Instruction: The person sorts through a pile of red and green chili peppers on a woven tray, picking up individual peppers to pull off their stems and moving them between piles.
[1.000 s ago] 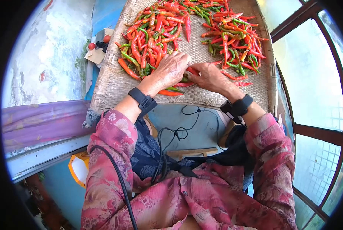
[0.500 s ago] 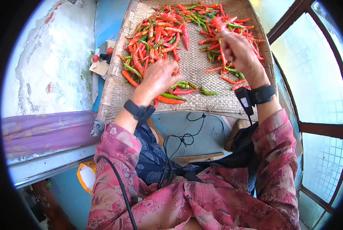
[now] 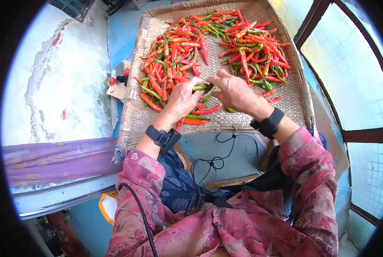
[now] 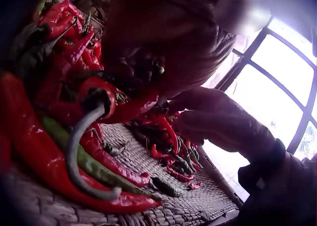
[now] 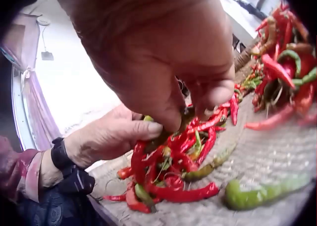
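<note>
Between thumb and fingers, my left hand (image 3: 183, 102) grips a green chili pepper (image 3: 201, 87) above the near part of the woven tray. My right hand (image 3: 236, 92) meets it from the other side, its thumb and fingertips pinching the chili's end. In the right wrist view the left thumb (image 5: 148, 130) lies along the chili, partly hidden behind the right fingers. A red chili with a long curved stem (image 4: 81, 161) shows close under the left hand in the left wrist view. Loose red and green chilies (image 3: 198, 121) lie below both hands.
The woven tray (image 3: 210, 70) bears a left pile of chilies (image 3: 174, 60) and a right pile (image 3: 260, 55), joined at the far end. Window panes (image 3: 350, 77) stand at the right, a whitewashed wall (image 3: 67, 85) at the left. A black cable (image 3: 215, 162) hangs below the tray.
My right hand went from the near middle out over the right pile, then came back beside the left hand. A green chili is now held between both hands.
</note>
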{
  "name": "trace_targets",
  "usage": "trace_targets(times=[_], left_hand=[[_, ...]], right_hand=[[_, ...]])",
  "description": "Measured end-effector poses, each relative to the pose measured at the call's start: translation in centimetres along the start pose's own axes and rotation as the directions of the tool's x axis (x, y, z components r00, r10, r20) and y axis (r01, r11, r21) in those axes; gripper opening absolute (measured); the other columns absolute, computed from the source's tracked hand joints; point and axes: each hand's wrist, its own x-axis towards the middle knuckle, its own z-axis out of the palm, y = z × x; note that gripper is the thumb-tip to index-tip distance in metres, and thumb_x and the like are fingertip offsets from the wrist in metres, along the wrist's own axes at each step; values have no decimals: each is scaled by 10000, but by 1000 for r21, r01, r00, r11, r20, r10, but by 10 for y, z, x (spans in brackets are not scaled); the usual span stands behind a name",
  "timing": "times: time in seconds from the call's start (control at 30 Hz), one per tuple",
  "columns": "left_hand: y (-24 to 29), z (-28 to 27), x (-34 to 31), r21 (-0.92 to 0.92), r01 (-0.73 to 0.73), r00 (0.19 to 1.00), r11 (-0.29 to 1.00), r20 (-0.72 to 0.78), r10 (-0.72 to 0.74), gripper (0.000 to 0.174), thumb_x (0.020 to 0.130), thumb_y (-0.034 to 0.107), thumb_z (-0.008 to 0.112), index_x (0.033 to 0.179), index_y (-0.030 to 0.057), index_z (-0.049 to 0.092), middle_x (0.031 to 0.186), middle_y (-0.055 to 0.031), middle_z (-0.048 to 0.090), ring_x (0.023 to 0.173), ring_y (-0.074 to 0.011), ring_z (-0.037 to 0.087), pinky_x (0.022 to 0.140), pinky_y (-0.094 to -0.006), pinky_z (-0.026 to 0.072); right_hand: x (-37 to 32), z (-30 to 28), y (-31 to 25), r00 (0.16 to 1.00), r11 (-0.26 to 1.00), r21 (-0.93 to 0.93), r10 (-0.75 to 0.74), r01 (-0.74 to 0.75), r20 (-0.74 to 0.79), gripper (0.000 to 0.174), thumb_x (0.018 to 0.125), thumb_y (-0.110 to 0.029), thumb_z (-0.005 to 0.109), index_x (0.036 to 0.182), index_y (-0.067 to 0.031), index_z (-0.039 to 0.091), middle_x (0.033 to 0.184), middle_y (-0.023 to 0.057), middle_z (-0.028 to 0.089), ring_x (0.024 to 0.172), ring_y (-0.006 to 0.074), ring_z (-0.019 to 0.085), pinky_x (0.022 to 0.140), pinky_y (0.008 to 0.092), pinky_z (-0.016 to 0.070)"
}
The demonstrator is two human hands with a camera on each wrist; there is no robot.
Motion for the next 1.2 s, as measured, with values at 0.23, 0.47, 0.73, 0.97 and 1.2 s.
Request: trace_targets(times=[0.23,0.47,0.73,0.97,1.2], left_hand=[[-7,-6,0,-62,32,999,998,-34,-34,173,875,129,567,1015,29,589,806,-126,663,772,-214,661,693,-321,496],[-27,-15,8,-487,206,898,849,-250,-361,211,900,150,534,1054,17,592,780,-45,640,703,-101,580,654,-255,471],[-22,-5,6,-766,167,926,621,-95,-365,285,914,162,536,1155,11,558,823,-24,603,701,-65,499,643,-221,430],[-16,6,8,-888,138,961,438,13,-276,344,918,173,546,1214,1,515,918,-30,593,739,-58,512,656,-191,445],[-3,9,4,-908,147,961,393,36,-274,386,931,219,560,1237,-4,485,968,-53,579,794,-93,564,658,-238,506]], right_hand=[[0,-8,4,991,997,-54,58,-52,120,132,777,-150,636,798,-43,561,765,134,554,798,340,582,670,441,466],[1,-20,18,933,967,22,241,-256,268,144,805,-140,590,754,-6,583,727,158,593,677,302,591,614,387,462],[30,-74,34,768,-22,996,635,-86,81,183,925,-239,550,847,-74,561,633,-28,460,545,67,435,490,220,364],[13,-39,8,802,91,903,503,-420,322,215,924,-308,555,875,-100,530,648,-63,406,565,40,393,486,205,359],[2,2,-29,924,842,409,242,-351,297,343,907,-300,563,804,20,628,606,81,619,557,164,588,561,341,484]])
